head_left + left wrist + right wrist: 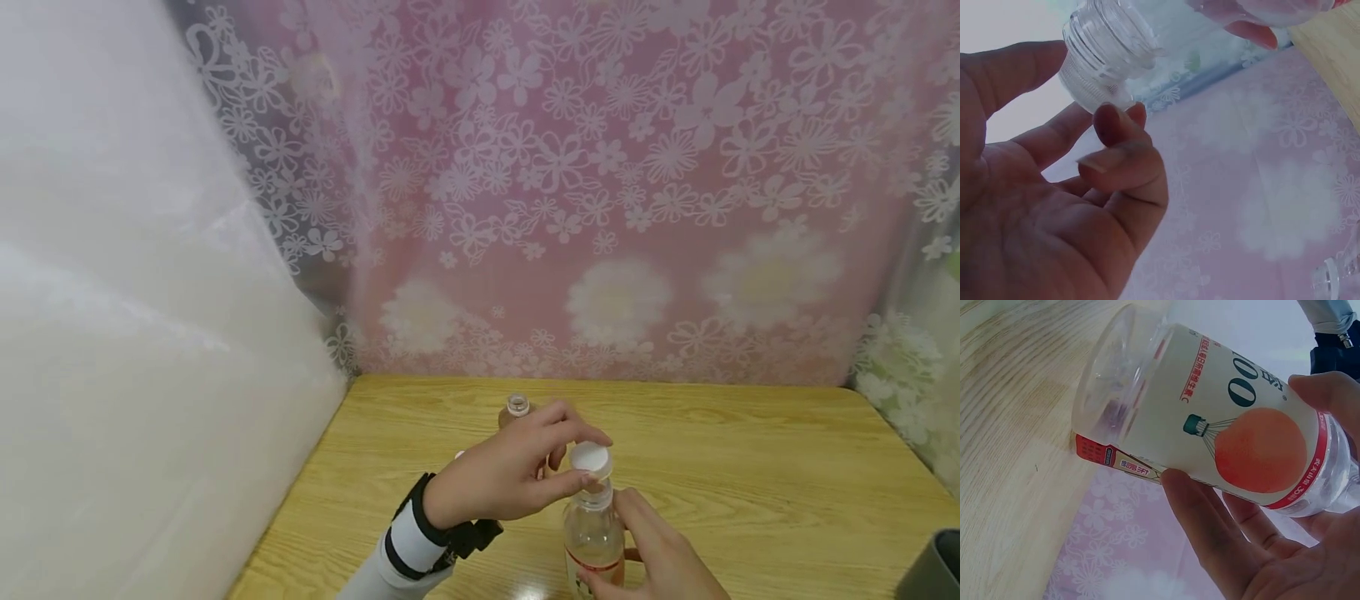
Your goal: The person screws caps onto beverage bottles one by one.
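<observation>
A clear plastic bottle [595, 533] stands upright on the table, an orange fruit on its pale label [1254, 456]. My right hand [660, 550] grips its side, thumb and fingers on opposite sides of the body. Over the bottle's mouth sits a white cap [591, 460], slightly tilted in the head view. My left hand [517, 467] pinches this cap between thumb and fingertips from the left. In the left wrist view the cap's ribbed edge [1082, 87] shows at the threaded neck, with the other fingers curled beneath.
Behind my left hand stands a second bottle with an uncapped mouth [517, 406], its body mostly hidden. A red box [1116, 459] lies beyond the held bottle in the right wrist view. A dark container [933, 567] is at the right edge. A flowered curtain [600, 208] hangs behind the wooden table [750, 467].
</observation>
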### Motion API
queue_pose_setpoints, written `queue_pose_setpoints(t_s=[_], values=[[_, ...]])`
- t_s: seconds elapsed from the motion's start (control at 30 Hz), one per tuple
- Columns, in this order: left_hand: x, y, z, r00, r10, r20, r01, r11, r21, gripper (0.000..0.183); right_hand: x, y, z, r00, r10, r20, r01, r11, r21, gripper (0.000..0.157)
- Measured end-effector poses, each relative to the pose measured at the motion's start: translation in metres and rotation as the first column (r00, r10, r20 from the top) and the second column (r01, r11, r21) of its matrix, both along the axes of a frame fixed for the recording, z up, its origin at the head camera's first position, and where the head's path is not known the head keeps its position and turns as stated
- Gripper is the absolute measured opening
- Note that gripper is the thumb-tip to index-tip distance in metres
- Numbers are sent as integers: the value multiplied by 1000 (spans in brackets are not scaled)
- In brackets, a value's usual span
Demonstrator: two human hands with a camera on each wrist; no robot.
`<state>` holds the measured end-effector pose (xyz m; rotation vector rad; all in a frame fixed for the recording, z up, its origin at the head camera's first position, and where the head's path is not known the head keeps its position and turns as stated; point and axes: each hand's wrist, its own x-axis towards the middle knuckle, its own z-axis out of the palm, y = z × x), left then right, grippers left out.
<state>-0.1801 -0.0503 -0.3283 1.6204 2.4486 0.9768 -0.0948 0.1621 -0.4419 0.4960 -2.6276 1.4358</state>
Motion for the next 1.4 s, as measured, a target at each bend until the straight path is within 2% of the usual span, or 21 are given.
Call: queue_pose_setpoints(t_s=[0.17, 0.43, 0.57, 0.67, 0.77, 0.87, 0.97, 1.1, 1.23, 1.3, 1.37, 1.4], values=[[4, -1, 1, 1000, -3, -1, 3, 999, -39, 35, 0, 1, 1, 999, 1, 35, -1, 1000, 3, 71], [9, -1, 0, 999, 32, -12, -33, 999, -30, 35, -1, 1, 2, 999, -8, 53, 7, 1000, 28, 78], [11, 1, -1, 996, 79, -44, -81, 996, -33, 34, -2, 1, 2, 998, -22, 53, 19, 999, 50, 77], [13, 2, -1, 987, 124, -101, -128, 991, -36, 32, -3, 0, 2, 998, -22, 57, 19, 999, 48, 76], [13, 3, -1, 981, 136, -137, -143, 989, -41, 32, -4, 0, 1, 998, -15, 58, 13, 999, 37, 75], [11, 0, 1, 989, 89, -119, -96, 994, -57, 30, -5, 0, -1, 998, 1, 60, -2, 1000, 24, 76], [9, -4, 3, 997, 6, -76, -11, 998, -68, 30, -6, 1, -2, 999, 12, 48, -13, 1000, 20, 78], [7, -6, 6, 995, -92, -46, 89, 994, -66, 33, -4, 0, -2, 999, 7, 40, -7, 1000, 17, 83], [6, -6, 6, 989, -136, -60, 132, 989, -73, 34, -3, -2, -2, 999, 3, 35, -4, 1000, 14, 83], [8, -5, 5, 991, -110, -79, 105, 992, -64, 31, -4, -2, -2, 1000, 1, 31, -2, 1000, 17, 77], [10, -3, 3, 991, -35, -129, 30, 999, -36, 29, -4, -2, -1, 1000, 0, 28, -1, 1000, 20, 74], [12, -1, 2, 986, 23, -165, -27, 999, -21, 31, -3, -2, -1, 1000, 1, 24, -1, 1000, 19, 75]])
